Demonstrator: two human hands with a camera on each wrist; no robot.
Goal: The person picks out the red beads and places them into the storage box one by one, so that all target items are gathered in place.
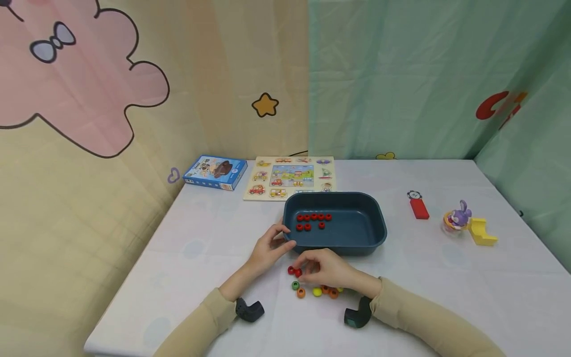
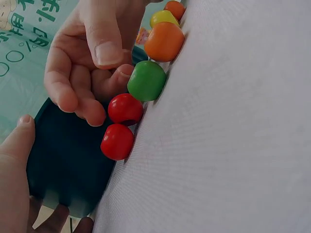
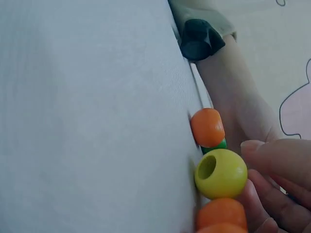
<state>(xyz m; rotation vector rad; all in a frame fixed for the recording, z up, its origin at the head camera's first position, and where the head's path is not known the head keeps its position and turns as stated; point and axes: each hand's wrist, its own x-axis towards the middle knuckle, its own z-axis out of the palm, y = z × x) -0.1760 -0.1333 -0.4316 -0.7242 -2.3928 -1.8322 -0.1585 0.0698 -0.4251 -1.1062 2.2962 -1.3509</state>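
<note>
A dark blue tray (image 1: 352,243) stands mid-table with several red beads (image 1: 314,216) inside, most in rows. My left hand (image 1: 266,250) grips its near left corner, thumb at the front rim and fingers along the left side. My right hand (image 1: 327,267) hovers low in front of the tray, thumb and index finger apart, with no bead seen between them. By its fingertips two red beads (image 2: 125,109) sit side by side on the table. A green bead (image 2: 146,81), several orange beads (image 1: 301,293) and a yellow bead (image 3: 221,174) lie close under and around this hand.
Behind the tray lie a wooden picture puzzle board (image 1: 252,195) and a blue box (image 1: 216,171). To the right are a red tag-like piece (image 1: 419,208), a purple rabbit toy (image 1: 459,216) and a yellow chair-shaped piece (image 1: 482,233). Black devices (image 1: 250,310) are worn at both wrists.
</note>
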